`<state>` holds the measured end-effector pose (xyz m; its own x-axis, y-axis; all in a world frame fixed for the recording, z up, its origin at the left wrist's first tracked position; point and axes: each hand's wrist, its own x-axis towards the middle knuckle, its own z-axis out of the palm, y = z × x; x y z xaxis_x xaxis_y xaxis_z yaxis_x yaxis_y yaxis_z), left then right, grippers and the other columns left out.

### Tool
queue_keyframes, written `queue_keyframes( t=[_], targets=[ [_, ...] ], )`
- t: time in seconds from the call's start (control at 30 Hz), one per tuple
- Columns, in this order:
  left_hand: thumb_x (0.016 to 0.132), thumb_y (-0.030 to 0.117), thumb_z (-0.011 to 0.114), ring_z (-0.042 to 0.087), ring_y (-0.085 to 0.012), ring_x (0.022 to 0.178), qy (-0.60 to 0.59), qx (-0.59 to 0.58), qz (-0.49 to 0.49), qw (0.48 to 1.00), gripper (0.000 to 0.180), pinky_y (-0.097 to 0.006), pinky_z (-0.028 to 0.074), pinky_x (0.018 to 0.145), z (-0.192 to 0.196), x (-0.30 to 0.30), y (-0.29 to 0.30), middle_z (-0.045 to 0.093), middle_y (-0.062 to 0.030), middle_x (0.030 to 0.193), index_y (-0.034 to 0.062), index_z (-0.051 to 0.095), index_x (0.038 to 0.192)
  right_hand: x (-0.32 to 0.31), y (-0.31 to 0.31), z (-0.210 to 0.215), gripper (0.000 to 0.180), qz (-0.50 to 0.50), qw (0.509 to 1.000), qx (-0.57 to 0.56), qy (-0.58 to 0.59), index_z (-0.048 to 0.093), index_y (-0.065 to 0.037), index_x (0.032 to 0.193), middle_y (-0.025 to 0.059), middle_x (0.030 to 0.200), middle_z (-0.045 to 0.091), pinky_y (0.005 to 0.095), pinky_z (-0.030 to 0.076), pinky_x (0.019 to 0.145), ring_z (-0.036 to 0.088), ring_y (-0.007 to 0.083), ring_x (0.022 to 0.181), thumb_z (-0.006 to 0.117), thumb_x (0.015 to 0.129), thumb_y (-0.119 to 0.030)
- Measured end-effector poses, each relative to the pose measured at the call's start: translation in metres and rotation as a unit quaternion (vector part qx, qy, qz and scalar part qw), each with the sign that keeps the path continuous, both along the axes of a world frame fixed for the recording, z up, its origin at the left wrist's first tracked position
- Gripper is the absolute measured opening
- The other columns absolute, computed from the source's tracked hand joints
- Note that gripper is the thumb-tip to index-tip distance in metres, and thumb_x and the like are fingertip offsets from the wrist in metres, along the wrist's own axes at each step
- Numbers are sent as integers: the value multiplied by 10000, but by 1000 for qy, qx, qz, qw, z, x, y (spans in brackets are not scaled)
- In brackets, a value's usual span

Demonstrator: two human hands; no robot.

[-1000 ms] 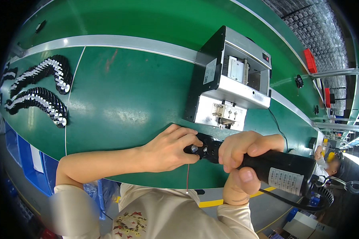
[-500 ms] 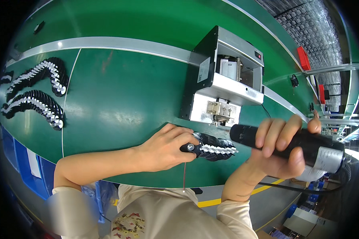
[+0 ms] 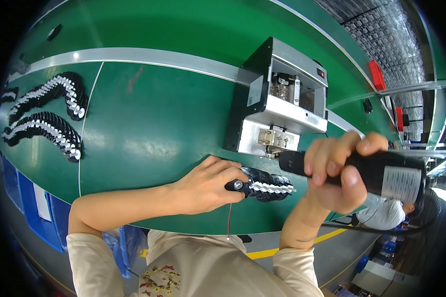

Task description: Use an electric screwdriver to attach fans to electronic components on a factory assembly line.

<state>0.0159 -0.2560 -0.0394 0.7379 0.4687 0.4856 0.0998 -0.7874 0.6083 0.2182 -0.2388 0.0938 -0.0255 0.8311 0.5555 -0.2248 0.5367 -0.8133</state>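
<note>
My right hand point(image 3: 339, 168) is wrapped round a black electric screwdriver point(image 3: 401, 178), held nearly level with its tip pointing left. That tip is at the front outlet of a silver and black screw feeder point(image 3: 293, 111); whether it touches cannot be made out. My left hand point(image 3: 210, 185) lies on the green table, its fingers closed on the near end of a black part point(image 3: 236, 185) with a round silver spot. A thin red wire point(image 3: 229, 222) hangs from there over the table edge. Right beside it lies a row of nested black parts with white middles point(image 3: 270, 185).
Two curved rows of similar black and white parts point(image 3: 47, 131) lie at the left. Blue bins point(image 3: 27, 198) stand below the left edge. A metal rail point(image 3: 158, 53) runs behind the table. Red trays point(image 3: 376, 75) are at the far right, and a person in white point(image 3: 384, 214) is beyond.
My right hand has brought the screwdriver a little left and up, its tip closer to the feeder's front. Inside the feeder, the mechanism has shifted. My left hand stays in place.
</note>
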Motion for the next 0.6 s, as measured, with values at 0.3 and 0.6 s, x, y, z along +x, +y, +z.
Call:
queue_keyframes(
  t=[0.3, 0.6],
  targets=[
    [746, 170, 710, 554, -275, 1155, 10, -2, 3, 1000, 170, -408, 426, 912, -3, -1, -3, 584, -39, 1135, 180, 726, 915, -3, -54, -22, 376, 56, 996, -44, 44, 433, -65, 1099, 91, 723, 551, 364, 499, 473, 534, 190, 472, 664, 804, -29],
    [714, 156, 686, 520, -233, 1168, 8, -4, 9, 1000, 194, -381, 390, 940, -2, -2, -4, 572, -33, 1153, 180, 735, 899, -15, -55, -33, 363, 62, 997, 12, -37, 419, -65, 1035, 81, 675, 530, 326, 473, 395, 495, 159, 417, 680, 783, -82]
  ],
)
